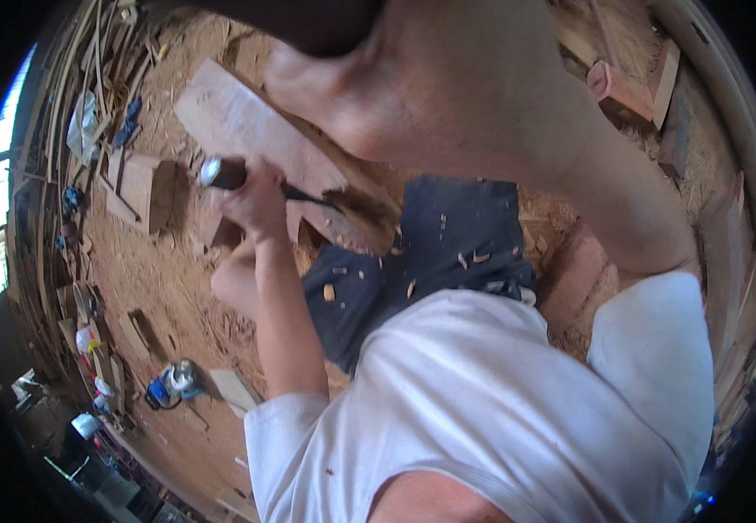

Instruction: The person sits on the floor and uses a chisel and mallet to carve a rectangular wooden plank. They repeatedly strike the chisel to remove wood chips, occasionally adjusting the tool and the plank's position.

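In my left hand is a chisel, its dark handle ending in a shiny metal cap. The fingers wrap round it, and its blade points right onto a long, tapered wooden board. Where the blade reaches, the board's near end is rough and hollowed. My right hand is raised close to the camera, its fingers curled. At the top edge it meets a dark, rounded object, mostly cut off, whose kind I cannot make out. Wood chips lie on my dark shorts.
Left of the board stands a chunky wood block. A blue and silver power tool lies on the chip-strewn floor. A reddish block lies at the far right. Stacked timber lines the left side.
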The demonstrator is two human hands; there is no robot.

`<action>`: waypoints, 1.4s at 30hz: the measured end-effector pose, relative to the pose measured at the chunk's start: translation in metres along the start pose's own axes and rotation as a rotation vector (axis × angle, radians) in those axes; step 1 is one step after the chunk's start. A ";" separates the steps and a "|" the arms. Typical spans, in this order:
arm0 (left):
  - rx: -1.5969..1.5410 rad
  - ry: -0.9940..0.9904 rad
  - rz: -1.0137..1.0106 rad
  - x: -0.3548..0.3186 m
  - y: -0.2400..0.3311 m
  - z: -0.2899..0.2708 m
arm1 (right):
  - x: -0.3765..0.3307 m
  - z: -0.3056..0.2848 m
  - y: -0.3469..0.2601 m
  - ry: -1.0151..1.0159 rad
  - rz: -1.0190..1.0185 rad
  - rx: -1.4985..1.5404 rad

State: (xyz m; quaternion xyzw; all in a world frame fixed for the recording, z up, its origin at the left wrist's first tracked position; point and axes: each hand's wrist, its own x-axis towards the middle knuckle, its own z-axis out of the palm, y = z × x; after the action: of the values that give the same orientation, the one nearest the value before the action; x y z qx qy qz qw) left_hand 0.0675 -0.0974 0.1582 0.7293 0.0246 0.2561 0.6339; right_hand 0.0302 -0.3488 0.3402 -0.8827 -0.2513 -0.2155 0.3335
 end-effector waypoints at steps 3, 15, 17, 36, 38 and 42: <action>0.117 -0.034 0.083 -0.018 0.001 0.005 | -0.026 0.010 0.001 -0.501 0.247 -0.087; -0.100 0.037 -0.172 0.024 -0.016 -0.007 | -0.009 0.014 0.007 0.152 -0.018 0.153; -0.099 0.020 -0.037 0.009 -0.016 -0.005 | -0.028 0.016 0.017 -0.196 0.136 0.037; 0.466 0.511 0.250 0.044 0.067 -0.238 | -0.178 0.068 0.111 -0.406 0.884 -0.275; 0.996 0.474 0.109 0.032 0.017 -0.262 | -0.174 0.068 0.110 -0.429 0.909 -0.262; 1.072 0.046 -0.374 -0.026 -0.090 -0.301 | -0.162 0.067 0.103 -0.481 0.869 -0.339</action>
State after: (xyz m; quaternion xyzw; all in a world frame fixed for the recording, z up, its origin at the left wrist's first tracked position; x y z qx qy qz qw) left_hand -0.0514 0.1855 0.0844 0.9265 0.2940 0.1071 0.2090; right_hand -0.0214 -0.4179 0.1558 -0.9716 0.1070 0.1137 0.1776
